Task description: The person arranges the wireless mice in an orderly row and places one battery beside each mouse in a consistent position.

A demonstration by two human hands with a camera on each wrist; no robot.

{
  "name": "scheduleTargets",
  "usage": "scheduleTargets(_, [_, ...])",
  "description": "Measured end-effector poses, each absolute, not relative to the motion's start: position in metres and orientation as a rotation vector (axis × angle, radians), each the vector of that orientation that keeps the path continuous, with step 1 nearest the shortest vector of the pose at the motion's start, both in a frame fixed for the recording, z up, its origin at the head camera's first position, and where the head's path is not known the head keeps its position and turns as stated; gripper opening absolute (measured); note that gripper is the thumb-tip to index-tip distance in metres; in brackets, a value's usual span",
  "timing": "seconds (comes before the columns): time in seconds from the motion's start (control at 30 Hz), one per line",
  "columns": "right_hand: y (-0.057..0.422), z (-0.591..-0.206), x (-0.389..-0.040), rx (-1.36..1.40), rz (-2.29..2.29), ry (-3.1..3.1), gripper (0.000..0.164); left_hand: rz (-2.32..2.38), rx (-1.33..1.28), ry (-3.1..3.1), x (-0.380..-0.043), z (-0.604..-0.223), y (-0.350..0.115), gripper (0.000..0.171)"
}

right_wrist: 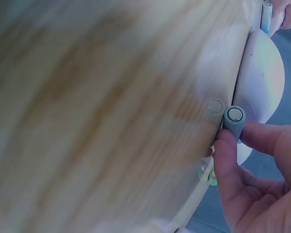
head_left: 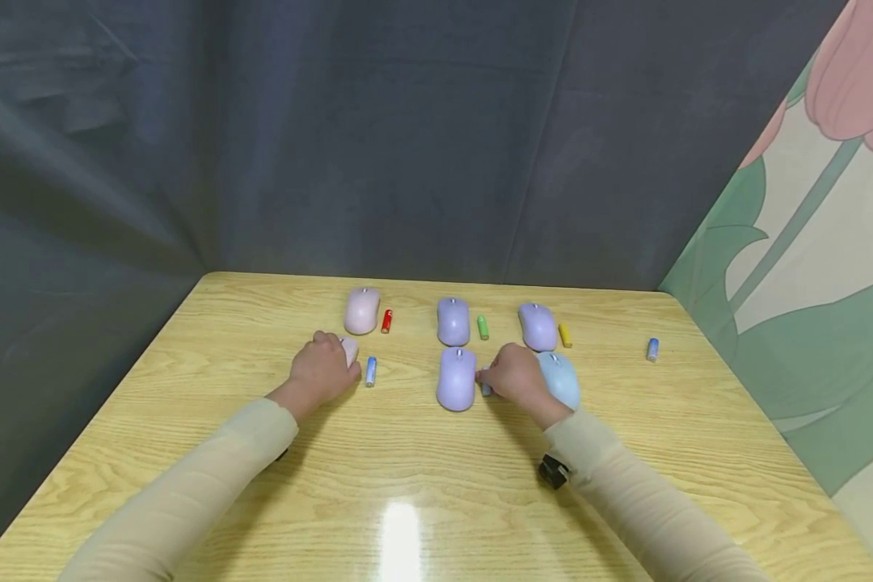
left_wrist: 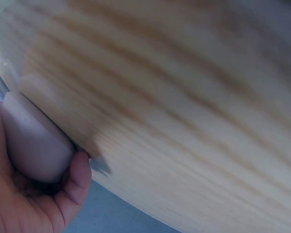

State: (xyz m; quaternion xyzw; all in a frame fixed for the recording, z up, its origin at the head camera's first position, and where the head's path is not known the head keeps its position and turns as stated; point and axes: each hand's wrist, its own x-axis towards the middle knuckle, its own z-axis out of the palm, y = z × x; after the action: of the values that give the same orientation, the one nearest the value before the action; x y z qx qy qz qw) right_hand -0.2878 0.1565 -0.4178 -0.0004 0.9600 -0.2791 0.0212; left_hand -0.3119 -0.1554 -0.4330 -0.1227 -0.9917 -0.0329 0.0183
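At the left, my left hand (head_left: 322, 368) grips a pale pink computer mouse (head_left: 350, 349), with fingers curled round its sides. The left wrist view shows that same mouse (left_wrist: 36, 138) on the table. A blue battery (head_left: 371, 372) lies just right of this hand. My right hand (head_left: 516, 376) pinches a grey-blue battery (right_wrist: 234, 121) between thumb and finger, low over or on the table. Left of that battery lies a lavender mouse (head_left: 456, 380). A light blue mouse (head_left: 560, 380) sits right of the right hand, partly covered by the wrist.
Along the back stand a pink mouse (head_left: 362, 311) with a red battery (head_left: 386, 321), a purple mouse (head_left: 453, 322) with a green battery (head_left: 483, 327), and another purple mouse (head_left: 537, 326) with a yellow battery (head_left: 565, 335). Another blue battery (head_left: 652, 349) lies far right on the wooden table (head_left: 335, 501).
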Motion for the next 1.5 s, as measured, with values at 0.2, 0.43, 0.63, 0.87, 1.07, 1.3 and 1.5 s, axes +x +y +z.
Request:
scheduleTargets(0.2, [0.1543, -0.4178, -0.2877, -0.034, -0.781, 3.029, 0.052, -0.11, -0.373, -3.091, -0.312, -0.4337, -0.1554, 0.061])
scheduleTargets(0.43, [0.1514, -0.4145, -0.2872, -0.015, -0.715, 3.018, 0.053, -0.129, -0.369, -3.091, -0.3119, -0.4325, -0.1556, 0.06])
scheduleTargets(0.63, [0.1501, -0.4123, -0.2869, 0.003, -0.674, 3.008, 0.052, -0.128, -0.368, -3.092, -0.3119, -0.433, -0.1556, 0.06])
scheduleTargets(0.87, [0.1493, -0.4114, -0.2861, -0.005, -0.649, 3.027, 0.053, -0.124, -0.372, -3.089, -0.3116, -0.4329, -0.1552, 0.06])
scheduleTargets(1.07, [0.1493, -0.4106, -0.2866, -0.012, -0.622, 3.033, 0.054, -0.129, -0.367, -3.093, -0.3108, -0.4319, -0.1551, 0.06])
scheduleTargets(1.3, [0.1493, -0.4112, -0.2867, -0.026, -0.6, 3.038, 0.055, -0.135, -0.356, -3.095, -0.311, -0.432, -0.1552, 0.059])
scheduleTargets(1.5, [0.1509, -0.4116, -0.2861, -0.035, -0.606, 3.036, 0.054, -0.118, -0.351, -3.098, -0.3115, -0.432, -0.1548, 0.058])
